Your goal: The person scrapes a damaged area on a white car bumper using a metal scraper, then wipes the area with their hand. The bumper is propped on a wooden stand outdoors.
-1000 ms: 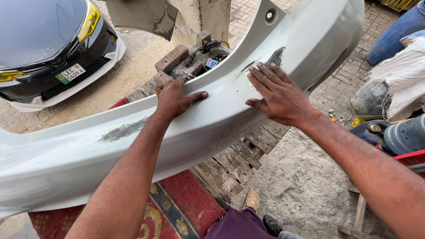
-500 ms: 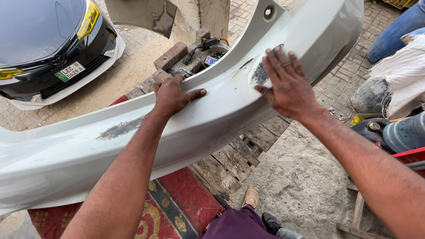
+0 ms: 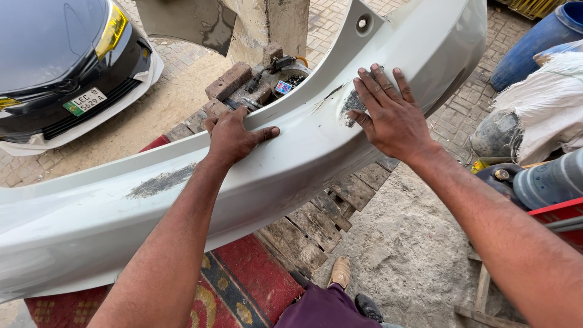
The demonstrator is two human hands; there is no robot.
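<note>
A long white car bumper (image 3: 79, 225) lies across the view from lower left to upper right. My left hand (image 3: 234, 135) grips its upper edge near the middle, thumb stretched along the top. My right hand (image 3: 392, 115) lies flat with fingers spread on the bumper's face, partly covering a dark sanded patch (image 3: 351, 104). Another grey scuffed patch (image 3: 161, 181) shows further left on the bumper.
A white car (image 3: 67, 67) with a dark front stands at the upper left. Bricks and small parts (image 3: 261, 82) sit behind the bumper by a pillar. Wooden planks (image 3: 316, 225) and a red carpet (image 3: 237, 285) lie below. Blue drum (image 3: 534, 42), sacks and a plastic bottle are at right.
My right hand has slid up and to the right along the bumper's face, from beside the sanded patch onto it. My left hand has kept its grip in place.
</note>
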